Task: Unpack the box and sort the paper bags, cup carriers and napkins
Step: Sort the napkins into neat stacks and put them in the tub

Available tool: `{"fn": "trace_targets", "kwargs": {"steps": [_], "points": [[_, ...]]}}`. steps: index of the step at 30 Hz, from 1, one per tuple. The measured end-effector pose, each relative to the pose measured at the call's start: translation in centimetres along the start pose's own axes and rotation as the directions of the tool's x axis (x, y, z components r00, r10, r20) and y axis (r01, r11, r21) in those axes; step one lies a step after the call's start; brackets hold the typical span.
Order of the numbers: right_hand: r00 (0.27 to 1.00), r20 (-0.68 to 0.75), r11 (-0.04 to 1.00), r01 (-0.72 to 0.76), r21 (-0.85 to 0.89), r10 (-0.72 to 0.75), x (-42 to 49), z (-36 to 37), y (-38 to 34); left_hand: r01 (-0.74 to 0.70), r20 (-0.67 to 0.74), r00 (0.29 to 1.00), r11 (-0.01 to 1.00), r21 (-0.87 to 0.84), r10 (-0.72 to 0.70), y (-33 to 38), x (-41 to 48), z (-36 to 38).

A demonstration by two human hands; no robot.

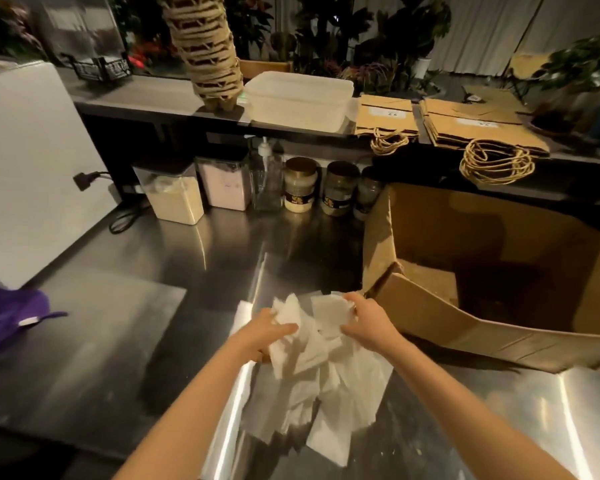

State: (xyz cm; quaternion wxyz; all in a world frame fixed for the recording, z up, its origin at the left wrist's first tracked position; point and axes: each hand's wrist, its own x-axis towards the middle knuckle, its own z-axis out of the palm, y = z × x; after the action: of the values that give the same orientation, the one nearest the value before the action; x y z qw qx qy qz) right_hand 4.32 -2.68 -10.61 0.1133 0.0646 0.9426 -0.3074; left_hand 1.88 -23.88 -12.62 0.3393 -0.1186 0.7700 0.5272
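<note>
A loose bundle of white napkins (321,368) hangs above the steel counter between my hands. My left hand (269,329) grips its left side and my right hand (366,318) pinches its upper right part. The open cardboard box (430,317) stands to the right, its inside dark and bare as far as I can see. On the raised shelf behind lie two stacks of brown paper bags (385,114) (475,128) with rope handles, and a tall stack of pulp cup carriers (208,53). A white plastic tub (298,98) sits between the carriers and the bags.
Jars (300,185), a pump bottle (265,174) and lidded containers (174,195) line the back of the steel counter (118,341). A white appliance (25,168) stands at the left, a purple cloth (4,320) at the left edge. Plants fill the background.
</note>
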Motion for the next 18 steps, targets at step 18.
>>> {"fn": "trace_targets", "kwargs": {"steps": [18], "points": [[0.981, -0.186, 0.997, -0.069, -0.020, 0.064, -4.1, 1.9, 2.2, -0.058, -0.350, 0.902, 0.873, 0.485, 0.254, -2.0, 2.5, 1.4]]}}
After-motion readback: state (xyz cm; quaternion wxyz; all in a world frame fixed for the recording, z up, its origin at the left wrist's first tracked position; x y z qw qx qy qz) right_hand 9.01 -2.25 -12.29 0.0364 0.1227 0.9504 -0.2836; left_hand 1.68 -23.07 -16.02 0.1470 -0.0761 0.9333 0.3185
